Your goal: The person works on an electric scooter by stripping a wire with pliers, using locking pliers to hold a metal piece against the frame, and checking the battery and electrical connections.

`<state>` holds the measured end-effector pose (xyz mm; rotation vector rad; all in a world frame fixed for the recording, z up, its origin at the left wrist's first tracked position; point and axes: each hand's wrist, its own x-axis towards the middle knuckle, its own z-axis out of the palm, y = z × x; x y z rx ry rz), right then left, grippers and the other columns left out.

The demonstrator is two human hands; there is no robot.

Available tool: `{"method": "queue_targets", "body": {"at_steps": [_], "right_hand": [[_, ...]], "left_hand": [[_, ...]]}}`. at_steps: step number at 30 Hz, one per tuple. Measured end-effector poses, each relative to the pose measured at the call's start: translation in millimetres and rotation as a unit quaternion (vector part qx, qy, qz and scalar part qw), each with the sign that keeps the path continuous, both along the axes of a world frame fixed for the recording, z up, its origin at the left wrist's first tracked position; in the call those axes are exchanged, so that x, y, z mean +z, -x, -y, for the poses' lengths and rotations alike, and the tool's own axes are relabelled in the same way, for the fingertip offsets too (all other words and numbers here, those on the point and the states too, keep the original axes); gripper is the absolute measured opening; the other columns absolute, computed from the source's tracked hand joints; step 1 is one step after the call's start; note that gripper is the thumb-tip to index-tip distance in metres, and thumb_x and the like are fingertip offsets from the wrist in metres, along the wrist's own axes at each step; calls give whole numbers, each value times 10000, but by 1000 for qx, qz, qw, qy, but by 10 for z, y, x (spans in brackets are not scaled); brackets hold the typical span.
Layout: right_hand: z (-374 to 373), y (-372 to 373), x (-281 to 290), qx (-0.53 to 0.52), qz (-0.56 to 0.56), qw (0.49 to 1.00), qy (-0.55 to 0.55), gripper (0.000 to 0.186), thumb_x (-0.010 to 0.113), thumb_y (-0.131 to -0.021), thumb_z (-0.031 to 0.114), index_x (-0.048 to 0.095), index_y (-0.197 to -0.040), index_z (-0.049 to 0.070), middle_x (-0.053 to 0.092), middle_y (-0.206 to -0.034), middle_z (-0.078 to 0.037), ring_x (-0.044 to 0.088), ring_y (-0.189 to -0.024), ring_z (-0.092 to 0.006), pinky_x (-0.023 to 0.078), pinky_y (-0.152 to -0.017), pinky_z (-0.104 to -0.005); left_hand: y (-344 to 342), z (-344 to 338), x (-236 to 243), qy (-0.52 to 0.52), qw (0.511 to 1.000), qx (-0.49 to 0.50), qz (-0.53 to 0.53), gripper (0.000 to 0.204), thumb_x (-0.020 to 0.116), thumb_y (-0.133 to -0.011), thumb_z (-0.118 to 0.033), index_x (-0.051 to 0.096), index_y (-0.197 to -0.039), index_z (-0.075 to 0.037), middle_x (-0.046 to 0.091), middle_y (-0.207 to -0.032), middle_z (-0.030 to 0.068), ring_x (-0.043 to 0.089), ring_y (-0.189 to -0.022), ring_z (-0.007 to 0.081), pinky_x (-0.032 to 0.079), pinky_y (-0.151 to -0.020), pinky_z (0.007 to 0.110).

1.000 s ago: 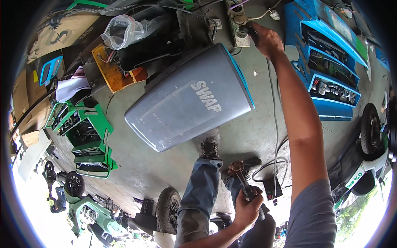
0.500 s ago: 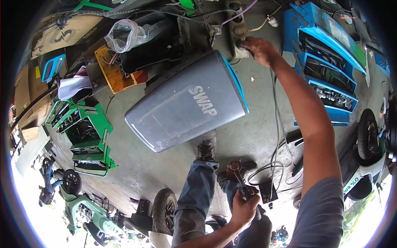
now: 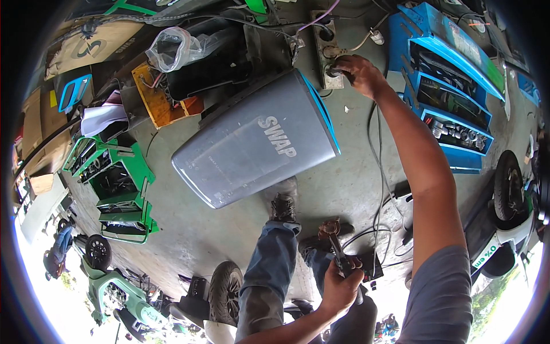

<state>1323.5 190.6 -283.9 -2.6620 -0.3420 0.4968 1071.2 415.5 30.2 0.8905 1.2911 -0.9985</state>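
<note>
My right hand point(image 3: 362, 74) reaches forward with its fingers closed round a black plug point(image 3: 339, 71), at the near socket of a beige power strip point(image 3: 334, 83). Whether the plug is fully in the socket cannot be seen. A second plug with a pale cable point(image 3: 358, 43) sits in the strip's middle socket. Low in front of my legs, my left hand point(image 3: 340, 289) is wrapped round the dark handle of a long tool point(image 3: 338, 252) with a rust-brown metal head. Its exact kind does not show.
A large grey bin-like plastic case point(image 3: 240, 166) lies before my feet. A green toolbox point(image 3: 123, 183) stands open left, a blue toolbox point(image 3: 438, 86) right. Dark cables point(image 3: 378, 155) trail across the floor to a small black box point(image 3: 366, 266). Scooter wheels point(image 3: 226, 292) stand nearby.
My right hand has shifted slightly, and more of the black plug and socket now shows. The tool in my left hand has tilted a little upward. The whole view has shifted slightly.
</note>
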Motion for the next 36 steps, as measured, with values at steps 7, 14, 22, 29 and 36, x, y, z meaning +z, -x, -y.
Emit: {"method": "queue_targets", "body": {"at_steps": [7,14,22,29,36], "right_hand": [[-72,35,-2,-19,-2,999,26,408,515,-837,11,624,-1169,221,586,-1208,-6,544,-1115,-229,461,-983,-324],[-197,-24,98,-86,-29,993,74,368,543,-848,81,633,-1160,256,575,-1165,-32,536,-1125,-250,454,-970,-373],[-163,-223,257,-129,-151,980,29,226,613,-875,312,688,-1073,233,665,-1077,-89,602,-1048,-293,478,-917,-403],[-91,-431,251,-183,-241,941,150,504,705,-774,515,670,-1076,112,652,-1127,-126,593,-1111,-302,479,-912,-426],[-149,-364,258,-222,-250,936,115,575,676,-791,542,651,-1095,54,636,-1159,-146,602,-1100,-328,491,-884,-461]], "left_hand": [[-32,-18,-1,6,1000,-8,1,235,577,-753,92,486,-870,-90,563,-908,31,472,-777,84,368,-691,240],[28,-30,-40,-6,1000,-16,13,235,573,-739,93,486,-868,-82,556,-900,31,472,-775,95,373,-698,251],[-14,-58,-51,-13,999,-15,28,225,555,-723,87,481,-840,-90,553,-856,22,476,-771,102,374,-695,258],[-2,-67,-55,-27,999,2,30,238,553,-715,92,477,-838,-97,552,-855,19,480,-759,103,375,-687,251],[-226,-95,46,-21,996,-1,89,263,535,-712,109,475,-863,-98,539,-883,44,496,-758,117,400,-674,264]]}}
